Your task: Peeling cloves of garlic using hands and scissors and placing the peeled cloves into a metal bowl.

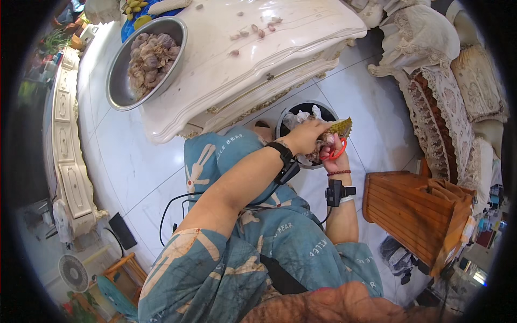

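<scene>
My right hand [336,156] is closed around the red-handled scissors [341,150]; their blades are hidden. A pale garlic piece [329,139] shows at its fingertips. Just to the left, my left hand [307,137] reaches over the black trash bin [279,123], its fingertips close to the garlic. What those fingers grip, if anything, is hidden. Behind both hands a spiky green-yellow durian husk [341,127] sticks up at the bin's right rim. White crumpled tissue or plastic [298,118] and dry scraps fill the bin.
A metal basin [117,87] of garlic bulbs [151,60] stands on the cream table's left end. Several loose cloves [261,34] lie on the tabletop [210,60]. To my right are a wooden box [408,202] and a lace-covered sofa [436,109]. A black cable [163,218] runs by my left side.
</scene>
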Motion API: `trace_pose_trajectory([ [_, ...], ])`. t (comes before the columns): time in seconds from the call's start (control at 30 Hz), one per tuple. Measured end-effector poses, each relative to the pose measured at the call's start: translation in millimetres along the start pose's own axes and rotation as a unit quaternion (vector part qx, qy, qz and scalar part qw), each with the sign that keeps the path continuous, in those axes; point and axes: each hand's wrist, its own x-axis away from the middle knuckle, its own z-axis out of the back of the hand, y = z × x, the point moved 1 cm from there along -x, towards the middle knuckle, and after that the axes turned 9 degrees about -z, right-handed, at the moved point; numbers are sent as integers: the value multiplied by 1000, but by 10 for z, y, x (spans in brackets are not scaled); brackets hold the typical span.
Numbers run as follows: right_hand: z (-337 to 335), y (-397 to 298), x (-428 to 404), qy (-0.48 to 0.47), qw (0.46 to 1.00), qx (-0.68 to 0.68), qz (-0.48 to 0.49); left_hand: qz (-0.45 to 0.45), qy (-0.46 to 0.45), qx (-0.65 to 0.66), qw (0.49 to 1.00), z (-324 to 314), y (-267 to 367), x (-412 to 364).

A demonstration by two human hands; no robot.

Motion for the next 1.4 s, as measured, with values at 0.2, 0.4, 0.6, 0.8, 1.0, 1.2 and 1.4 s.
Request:
trace_pose_trajectory([
  [0.2,36,-7,-1,3,998,66,-22,-12,-134,71,988,-39,31,-32],
  [0.4,-186,-28,46,99,926,295,215,88,-63,108,988,93,157,-110],
  [0.6,-155,-92,59,120,847,442,269,36,-28,-5,999,187,192,-129],
  [0.8,-161,-30,68,30,908,352,223,44,-74,66,994,259,203,-153],
  [1.0,-232,-6,66,-5,905,327,273,32,-49,100,993,283,238,-153],
  [1.2,-399,52,200,-9,949,234,210,97,-57,183,977,306,279,-138],
  [1.4,-243,63,-18,61,922,267,274,144,16,232,962,114,176,-93],
])
